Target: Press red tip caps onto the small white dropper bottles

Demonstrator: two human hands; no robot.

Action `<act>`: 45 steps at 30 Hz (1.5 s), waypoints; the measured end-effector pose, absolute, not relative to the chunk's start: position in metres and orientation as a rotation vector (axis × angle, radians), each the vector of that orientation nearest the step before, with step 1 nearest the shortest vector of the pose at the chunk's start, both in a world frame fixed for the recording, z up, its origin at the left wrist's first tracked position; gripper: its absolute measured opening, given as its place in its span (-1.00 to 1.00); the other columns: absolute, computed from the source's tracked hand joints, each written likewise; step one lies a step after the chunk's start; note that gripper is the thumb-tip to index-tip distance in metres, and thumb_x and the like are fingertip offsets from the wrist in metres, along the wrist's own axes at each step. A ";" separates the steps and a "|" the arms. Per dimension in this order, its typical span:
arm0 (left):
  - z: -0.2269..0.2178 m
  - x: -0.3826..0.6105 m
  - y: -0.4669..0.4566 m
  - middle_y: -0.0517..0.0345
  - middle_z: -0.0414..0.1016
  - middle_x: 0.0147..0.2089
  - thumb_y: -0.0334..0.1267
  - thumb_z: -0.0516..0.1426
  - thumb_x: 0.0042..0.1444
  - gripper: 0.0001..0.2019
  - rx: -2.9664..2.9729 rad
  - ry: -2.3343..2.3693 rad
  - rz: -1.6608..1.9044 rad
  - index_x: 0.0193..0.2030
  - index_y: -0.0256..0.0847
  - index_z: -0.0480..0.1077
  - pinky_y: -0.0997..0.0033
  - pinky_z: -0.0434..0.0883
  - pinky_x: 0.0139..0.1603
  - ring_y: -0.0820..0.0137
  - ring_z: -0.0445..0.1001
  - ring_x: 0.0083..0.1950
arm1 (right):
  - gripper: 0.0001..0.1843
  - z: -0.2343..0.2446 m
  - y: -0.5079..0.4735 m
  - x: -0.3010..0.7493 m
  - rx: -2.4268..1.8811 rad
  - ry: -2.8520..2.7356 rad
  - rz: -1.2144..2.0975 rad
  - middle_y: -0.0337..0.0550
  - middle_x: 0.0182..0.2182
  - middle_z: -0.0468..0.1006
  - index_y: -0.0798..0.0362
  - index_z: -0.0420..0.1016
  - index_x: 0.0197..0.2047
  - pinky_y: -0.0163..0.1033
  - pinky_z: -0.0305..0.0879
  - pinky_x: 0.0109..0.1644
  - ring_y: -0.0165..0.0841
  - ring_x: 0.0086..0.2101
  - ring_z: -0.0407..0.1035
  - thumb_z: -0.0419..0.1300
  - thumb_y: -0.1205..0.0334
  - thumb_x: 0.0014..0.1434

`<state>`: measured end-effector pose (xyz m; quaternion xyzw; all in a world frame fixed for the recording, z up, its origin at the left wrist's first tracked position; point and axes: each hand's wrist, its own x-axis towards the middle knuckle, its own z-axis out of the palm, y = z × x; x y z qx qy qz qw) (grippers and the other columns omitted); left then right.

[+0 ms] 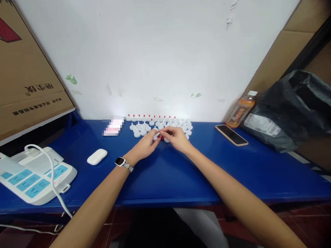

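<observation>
Between both hands, left hand half hides red piece.

Small red tip touching a white cap.

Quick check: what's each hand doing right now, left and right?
Left hand: fingers pinched shut on a small white cap.
Right hand: fingers pinched shut on a small red piece, held against the cap.

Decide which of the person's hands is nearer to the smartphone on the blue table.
Right. The right hand sits left of the smartphone, by the white caps; the left hand is farther left, beside the right.
</observation>
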<state>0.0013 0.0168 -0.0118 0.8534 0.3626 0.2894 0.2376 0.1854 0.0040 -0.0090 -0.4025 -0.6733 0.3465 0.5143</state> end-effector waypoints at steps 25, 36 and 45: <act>-0.004 0.004 0.014 0.18 0.42 -0.24 -0.24 0.00 0.27 -0.82 2.092 0.944 0.943 -0.03 -0.18 0.19 0.39 0.31 -0.25 0.42 0.35 -0.31 | -0.60 -0.008 -0.006 0.162 -0.847 -1.479 0.922 -0.23 -0.52 0.50 0.02 0.40 -0.46 -0.23 0.32 -0.28 -0.37 -0.44 0.39 0.38 -0.12 0.03; -0.009 0.013 0.014 0.33 0.25 -0.42 -0.34 0.14 -0.06 -0.73 1.508 0.676 0.984 -0.20 -0.17 0.20 0.51 0.14 -0.48 0.53 0.17 -0.48 | -0.65 -0.005 -0.007 0.161 -0.869 -1.442 0.873 -0.24 -0.54 0.50 0.05 0.44 -0.45 -0.26 0.27 -0.36 -0.39 -0.49 0.35 0.39 -0.04 0.03; -0.005 0.026 0.005 0.31 0.27 -0.45 -0.26 0.25 -0.01 -0.73 1.133 0.582 1.002 -0.30 -0.19 0.19 0.57 0.12 -0.54 0.61 0.14 -0.54 | -0.85 -0.014 -0.008 0.160 -0.911 -1.501 0.691 -0.24 -0.48 0.51 0.08 0.57 -0.28 -0.29 0.29 -0.34 -0.41 -0.46 0.31 0.27 0.20 0.09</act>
